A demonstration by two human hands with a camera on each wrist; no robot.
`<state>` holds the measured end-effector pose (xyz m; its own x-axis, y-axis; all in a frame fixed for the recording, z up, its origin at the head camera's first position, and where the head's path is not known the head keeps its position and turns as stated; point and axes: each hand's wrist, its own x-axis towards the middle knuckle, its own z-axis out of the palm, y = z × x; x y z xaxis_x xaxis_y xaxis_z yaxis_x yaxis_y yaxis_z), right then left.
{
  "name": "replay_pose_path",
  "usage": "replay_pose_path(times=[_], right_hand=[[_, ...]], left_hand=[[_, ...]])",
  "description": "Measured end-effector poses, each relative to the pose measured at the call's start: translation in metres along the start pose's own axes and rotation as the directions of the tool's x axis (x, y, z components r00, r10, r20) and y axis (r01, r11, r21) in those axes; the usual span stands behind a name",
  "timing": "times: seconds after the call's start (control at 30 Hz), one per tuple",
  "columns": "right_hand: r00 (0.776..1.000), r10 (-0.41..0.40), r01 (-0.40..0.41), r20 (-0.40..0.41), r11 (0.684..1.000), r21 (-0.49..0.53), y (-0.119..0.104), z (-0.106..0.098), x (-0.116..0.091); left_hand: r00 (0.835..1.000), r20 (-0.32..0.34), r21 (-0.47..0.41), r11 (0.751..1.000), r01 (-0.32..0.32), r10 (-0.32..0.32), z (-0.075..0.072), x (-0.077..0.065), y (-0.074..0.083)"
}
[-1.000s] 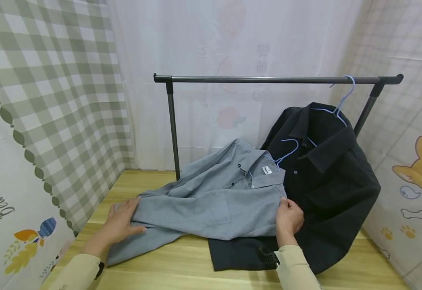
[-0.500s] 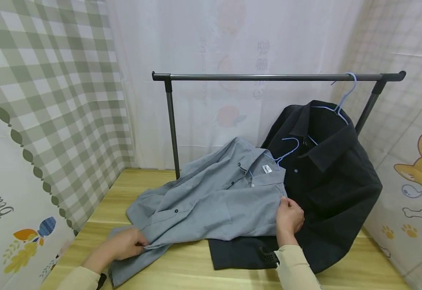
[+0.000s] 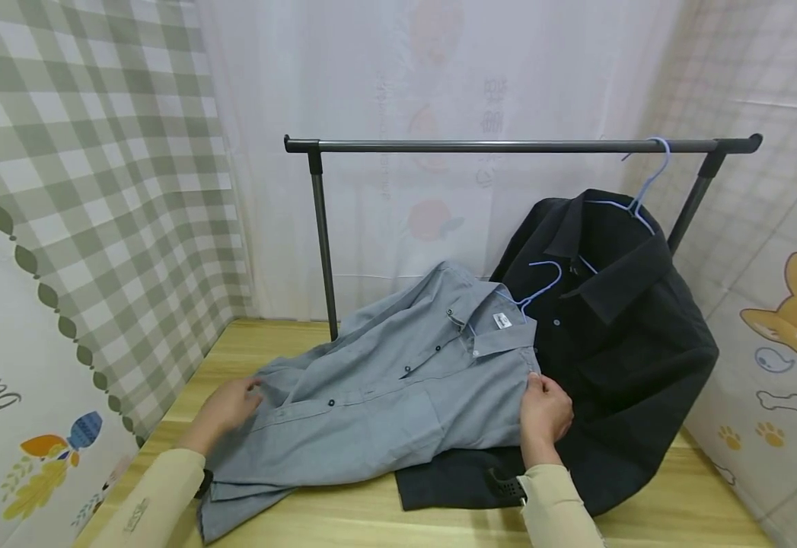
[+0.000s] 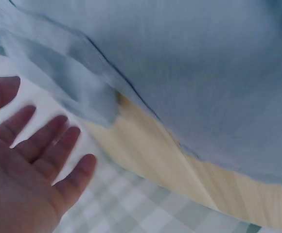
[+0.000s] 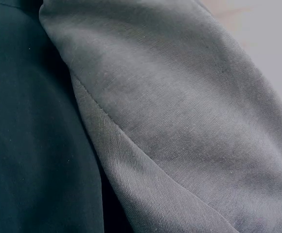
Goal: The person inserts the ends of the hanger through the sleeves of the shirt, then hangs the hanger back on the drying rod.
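A grey-blue button-up shirt (image 3: 398, 411) lies spread on the wooden table, its collar toward the back right. A light-blue hanger (image 3: 543, 288) sits inside it, the hook poking out of the collar. My right hand (image 3: 546, 411) pinches the shirt at its right shoulder seam; in the right wrist view grey cloth (image 5: 180, 107) fills most of the picture and hides that hand. At the hem side my left hand (image 3: 228, 407) is by the shirt's lower left edge. The left wrist view shows this hand (image 4: 31, 160) with fingers loosely spread, apart from the cloth.
A black shirt (image 3: 624, 403) on another light-blue hanger (image 3: 653, 179) hangs from the dark metal rack (image 3: 494, 146), its lower part on the wooden table (image 3: 343, 517), partly under the grey shirt. Patterned curtains (image 3: 131, 167) enclose the table at the left, back and right.
My left hand gripped the folded-over front edge, drew it toward me and let go, then moved back up. The grey shirt's front now lies flatter with more buttons showing. My right hand stays put.
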<state>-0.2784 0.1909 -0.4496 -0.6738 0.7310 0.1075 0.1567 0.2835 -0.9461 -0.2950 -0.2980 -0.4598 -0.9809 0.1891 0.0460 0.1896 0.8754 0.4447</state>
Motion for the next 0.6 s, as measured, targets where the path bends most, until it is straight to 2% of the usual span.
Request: replay_pose_path(times=[0.07,0.13,0.23,0.3,0.37,0.43,0.53,0.6], right_hand=[[1.000,0.005,-0.005,0.001,1.000,0.005,0.000,0.000,-0.001],[1.000,0.004,-0.004,0.000,1.000,0.003,0.000,0.000,-0.001],[1.000,0.001,-0.001,0.006,1.000,0.001,0.000,0.000,-0.002],[1.000,-0.005,0.005,0.006,1.000,-0.001,-0.001,0.000,-0.002],[1.000,-0.006,0.006,0.004,1.000,0.002,-0.001,-0.001,-0.002],[1.000,-0.006,0.006,-0.005,1.000,0.003,-0.002,-0.001,-0.001],[1.000,-0.001,0.001,-0.015,1.000,0.003,-0.002,-0.002,0.000],[1.000,0.005,-0.005,-0.018,1.000,0.004,-0.001,-0.002,0.001]], left_hand=[[0.998,0.017,0.019,0.998,0.066,-0.067,0.000,0.010,-0.007],[0.992,0.063,0.014,0.993,0.113,-0.114,0.002,0.018,-0.013],[0.982,0.122,-0.049,0.987,0.154,-0.147,0.005,0.025,-0.024],[0.979,0.127,-0.115,0.978,0.172,-0.158,0.005,0.027,-0.031],[0.983,0.098,-0.187,0.968,0.169,-0.153,0.001,0.027,-0.037],[0.989,0.037,-0.271,0.951,0.150,-0.146,-0.007,0.026,-0.041],[0.986,-0.059,-0.410,0.904,0.120,-0.157,-0.024,0.018,-0.048],[0.977,-0.100,-0.490,0.864,0.115,-0.186,-0.035,0.010,-0.053]])
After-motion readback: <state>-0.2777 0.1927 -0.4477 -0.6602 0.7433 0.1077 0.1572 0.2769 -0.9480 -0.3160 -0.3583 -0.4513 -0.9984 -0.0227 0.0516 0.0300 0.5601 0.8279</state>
